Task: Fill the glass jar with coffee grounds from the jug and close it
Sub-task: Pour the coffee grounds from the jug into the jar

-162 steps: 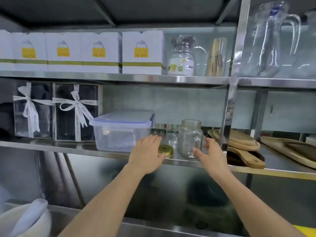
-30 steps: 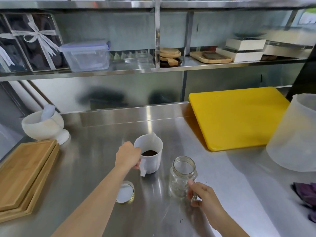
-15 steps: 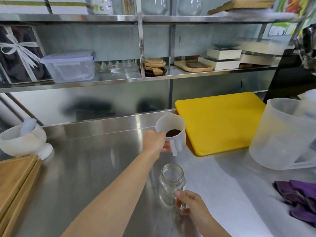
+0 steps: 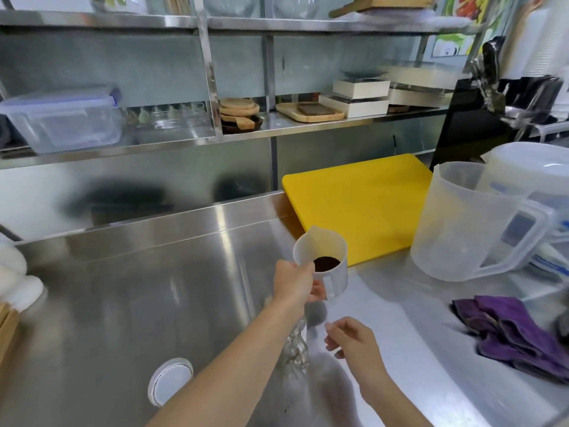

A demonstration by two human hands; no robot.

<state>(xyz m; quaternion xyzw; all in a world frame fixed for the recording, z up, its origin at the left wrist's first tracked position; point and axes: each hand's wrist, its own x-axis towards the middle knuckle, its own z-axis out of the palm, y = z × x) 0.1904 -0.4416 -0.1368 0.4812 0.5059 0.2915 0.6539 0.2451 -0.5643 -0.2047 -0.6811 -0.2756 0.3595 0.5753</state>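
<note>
White plastic jug (image 4: 323,266), dark coffee grounds (image 4: 326,263) in its bottom, sits upright in your left hand (image 4: 294,283), whose fingers (image 4: 317,292) grip its handle above the steel surface (image 4: 123,303). The glass jar (image 4: 297,349) stands just below, mostly hidden by your left forearm. Your right hand (image 4: 354,340) is beside the jar, fingers half curled; I cannot tell whether they touch it. The lid (image 4: 169,380) lies near left.
</note>
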